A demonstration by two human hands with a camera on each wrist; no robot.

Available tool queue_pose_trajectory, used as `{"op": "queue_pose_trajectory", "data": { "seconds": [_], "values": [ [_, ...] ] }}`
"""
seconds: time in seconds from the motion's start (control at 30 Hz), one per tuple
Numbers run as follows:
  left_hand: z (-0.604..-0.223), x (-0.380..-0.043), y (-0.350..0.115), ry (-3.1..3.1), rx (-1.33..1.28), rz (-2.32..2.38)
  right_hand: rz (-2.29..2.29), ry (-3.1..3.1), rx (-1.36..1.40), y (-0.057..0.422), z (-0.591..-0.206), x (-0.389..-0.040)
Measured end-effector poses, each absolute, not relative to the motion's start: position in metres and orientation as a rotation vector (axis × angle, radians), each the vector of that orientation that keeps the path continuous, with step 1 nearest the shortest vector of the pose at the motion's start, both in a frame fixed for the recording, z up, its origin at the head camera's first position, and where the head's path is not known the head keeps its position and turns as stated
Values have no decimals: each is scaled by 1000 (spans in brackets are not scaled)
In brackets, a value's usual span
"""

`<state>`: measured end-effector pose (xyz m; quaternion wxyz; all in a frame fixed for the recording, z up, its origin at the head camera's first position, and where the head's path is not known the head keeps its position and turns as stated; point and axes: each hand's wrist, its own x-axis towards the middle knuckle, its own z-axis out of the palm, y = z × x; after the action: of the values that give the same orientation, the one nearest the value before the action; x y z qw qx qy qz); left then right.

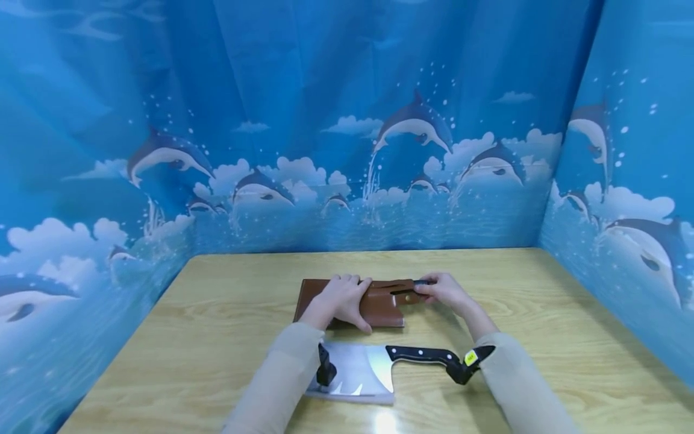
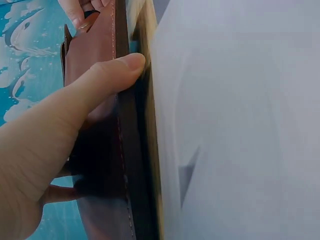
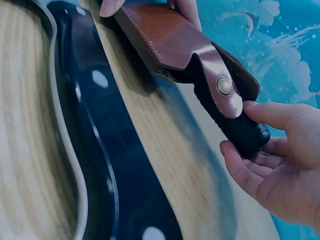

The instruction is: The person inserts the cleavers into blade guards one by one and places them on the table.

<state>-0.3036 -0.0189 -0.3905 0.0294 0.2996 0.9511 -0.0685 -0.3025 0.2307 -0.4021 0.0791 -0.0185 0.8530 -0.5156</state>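
A brown leather sheath (image 1: 384,310) lies across the table with a black knife handle (image 3: 225,122) projecting from its right end. My left hand (image 1: 343,299) grips the sheath's middle; in the left wrist view its thumb (image 2: 107,77) lies over the stitched edge. My right hand (image 1: 447,292) pinches the end of the handle between thumb and fingers. A leather strap with a brass snap (image 3: 224,86) lies over the handle. Any blade inside the sheath is hidden. Nearer to me lies a cleaver, its broad blade (image 1: 358,369) pointing left and its riveted black handle (image 1: 420,354) right.
The wooden table (image 1: 228,337) meets a blue dolphin-print curtain (image 1: 325,150) at its back and sides. A dark wrist-worn device (image 1: 326,367) overlaps the cleaver blade in the head view, and another (image 1: 467,364) overlaps its handle end.
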Motion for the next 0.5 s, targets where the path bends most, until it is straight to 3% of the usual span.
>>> {"op": "queue_pose_trajectory", "data": {
  "seconds": [0.5],
  "values": [
    [-395,-301,-15,2855,820,-169,-1332,2643,-139,240,-412,-305]
  ]
}}
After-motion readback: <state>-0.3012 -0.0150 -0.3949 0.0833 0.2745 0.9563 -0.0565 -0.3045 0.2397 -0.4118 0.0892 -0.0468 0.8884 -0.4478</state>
